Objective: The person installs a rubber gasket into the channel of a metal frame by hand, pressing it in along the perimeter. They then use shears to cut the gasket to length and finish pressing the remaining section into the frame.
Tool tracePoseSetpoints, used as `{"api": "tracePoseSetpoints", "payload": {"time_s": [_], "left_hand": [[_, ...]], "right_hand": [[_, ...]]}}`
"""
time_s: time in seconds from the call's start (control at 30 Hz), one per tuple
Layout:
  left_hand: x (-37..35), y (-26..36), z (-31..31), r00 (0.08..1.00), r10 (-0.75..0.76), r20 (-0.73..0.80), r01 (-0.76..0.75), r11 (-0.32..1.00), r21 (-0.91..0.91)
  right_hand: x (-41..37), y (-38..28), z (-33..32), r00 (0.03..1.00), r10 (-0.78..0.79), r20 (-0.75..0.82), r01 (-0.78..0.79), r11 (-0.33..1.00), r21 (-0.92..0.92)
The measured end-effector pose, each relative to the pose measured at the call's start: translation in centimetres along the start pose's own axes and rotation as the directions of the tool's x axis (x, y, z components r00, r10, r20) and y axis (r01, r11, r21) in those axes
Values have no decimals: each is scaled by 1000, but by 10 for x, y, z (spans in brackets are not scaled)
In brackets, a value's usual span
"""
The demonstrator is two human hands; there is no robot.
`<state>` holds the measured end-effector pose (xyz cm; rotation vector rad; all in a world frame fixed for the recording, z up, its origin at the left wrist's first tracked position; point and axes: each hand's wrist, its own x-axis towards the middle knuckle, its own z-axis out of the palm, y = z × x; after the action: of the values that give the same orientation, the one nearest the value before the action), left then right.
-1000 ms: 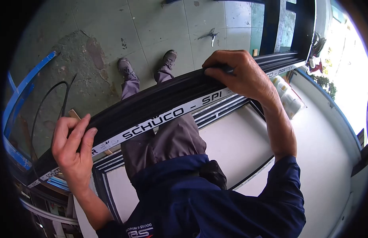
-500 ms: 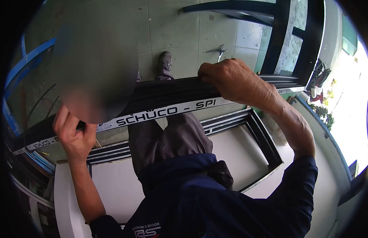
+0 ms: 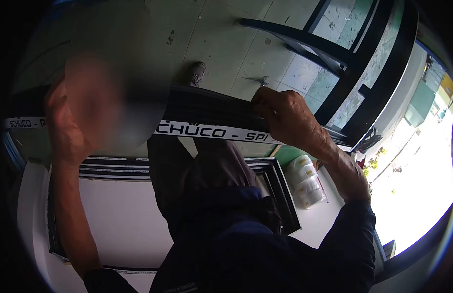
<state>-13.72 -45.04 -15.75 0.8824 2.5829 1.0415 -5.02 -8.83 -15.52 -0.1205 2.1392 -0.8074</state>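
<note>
A black window frame bar runs across in front of my body, a white SCHÜCO-SPI tape strip along its near side. My right hand is closed on the bar's top edge, thumb and fingers pinched together; whether a thin part lies between them does not show. At the bar's left part is my left hand, with its fingers curled. A grey blur hides its fingertips and what they hold.
Behind the bar, a white panel lies within another black frame. White wrapped packs stand to the right. Dark crossbars rise at upper right. A small metal tool is near the tiled floor.
The view has turned and shifted. My left hand has moved left and up in view, further behind the blur. My right hand stays pinched at the bar's edge, slightly lower in view.
</note>
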Motion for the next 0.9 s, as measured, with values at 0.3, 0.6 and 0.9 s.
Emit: {"api": "tracePoseSetpoints", "payload": {"time_s": [0.3, 0.6, 0.9], "left_hand": [[-7, -11, 0, 999, 36, 26, -36, 999, 17], [-11, -14, 4, 999, 37, -12, -36, 995, 90], [-13, -14, 10, 998, 22, -57, -15, 993, 117]], "right_hand": [[4, -3, -1, 997, 69, 17, -70, 996, 63], [7, -4, -6, 993, 92, 78, -101, 987, 124], [12, -8, -6, 983, 145, 114, -153, 986, 66]]}}
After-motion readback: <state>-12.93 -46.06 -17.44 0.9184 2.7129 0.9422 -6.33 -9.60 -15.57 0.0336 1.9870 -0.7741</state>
